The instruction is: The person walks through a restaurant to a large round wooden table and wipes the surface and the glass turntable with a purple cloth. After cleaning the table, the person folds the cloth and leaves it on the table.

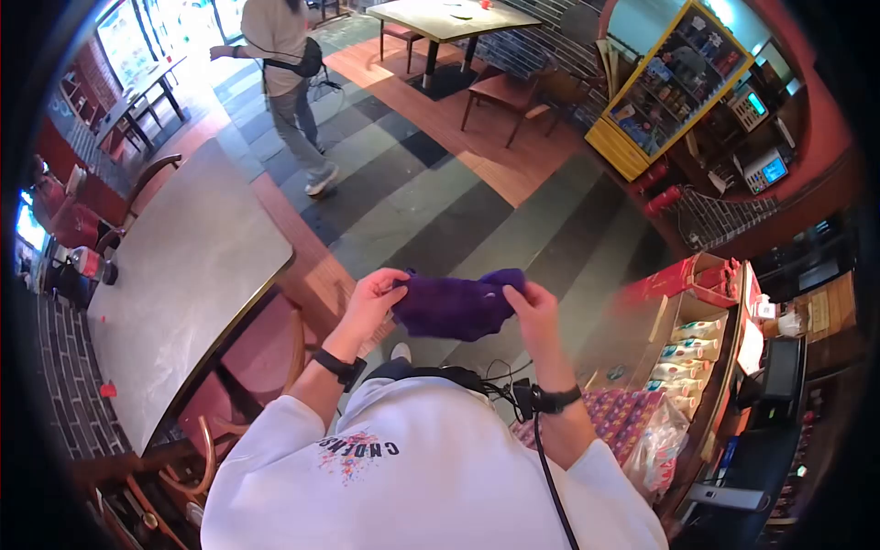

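At mid-frame, I judge the cloth [451, 308] light and soft, best held by its ends, where my left grip [375, 297] and right grip [535, 306] pinch it.

i've got a white sweatshirt [458, 477] on my feed, dark lettering [376, 450], colorful speckles [351, 466], black wrist straps [341, 368], black cable [550, 472].

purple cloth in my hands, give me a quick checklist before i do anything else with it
1. Left grip on the purple cloth: ok, pinching one end.
2. Right grip: ok, pinching the opposite end.
3. Cloth clear of the table: ok, held in the air.
4. Far side of the cloth: cannot tell, it faces away.
5. Black cable free of snags: cannot tell, it leaves the frame.
6. Floor ahead free of people: not ok, someone is there.
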